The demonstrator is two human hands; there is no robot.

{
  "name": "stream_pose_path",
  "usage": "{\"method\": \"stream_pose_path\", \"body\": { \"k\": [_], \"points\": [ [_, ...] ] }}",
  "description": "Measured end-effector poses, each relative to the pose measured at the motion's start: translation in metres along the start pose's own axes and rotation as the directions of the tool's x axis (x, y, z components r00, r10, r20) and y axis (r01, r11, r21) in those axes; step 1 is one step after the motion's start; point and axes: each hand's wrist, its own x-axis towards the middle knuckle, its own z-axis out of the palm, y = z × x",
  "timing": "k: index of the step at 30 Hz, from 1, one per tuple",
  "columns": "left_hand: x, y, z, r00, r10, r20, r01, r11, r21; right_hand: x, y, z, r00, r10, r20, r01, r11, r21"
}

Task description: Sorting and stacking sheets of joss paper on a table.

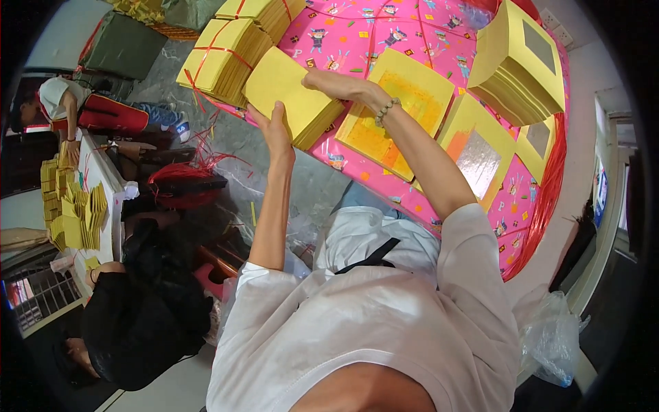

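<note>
Grey floor (pixel 240 172) at ten o'clock, stone look, bits of litter on it. Pale wall (pixel 68 41) farther out, also ten o'clock. Big table at one o'clock under pink cloth (pixel 350 58) with little cartoon people. White table (pixel 103 189) at nine o'clock. Barred panel (pixel 44 302) at eight o'clock. Whitish wall (pixel 583 75) at two o'clock, with sockets (pixel 557 29). Pale tall frame (pixel 604 123) at three o'clock, dark space past it. Light white and soft.

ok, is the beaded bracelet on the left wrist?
No, the beaded bracelet circles the wrist of the right hand, while the left hand has a bare wrist.
</note>
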Motion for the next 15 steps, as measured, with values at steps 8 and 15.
{"method": "stream_pose_path", "body": {
  "k": [8, 15],
  "points": [
    [0.001, 0.001, 0.01, 0.999, 0.021, -0.031, -0.02, 0.999, 0.049, -0.001, 0.019, 0.005, 0.933, -0.194, -0.304, 0.164, 0.979, -0.122],
    [0.007, 0.008, -0.02, 0.999, -0.032, 0.03, 0.031, 0.998, 0.049, -0.118, -0.02, -0.009, 0.839, -0.331, -0.431, 0.158, 0.908, -0.389]
  ]
}}
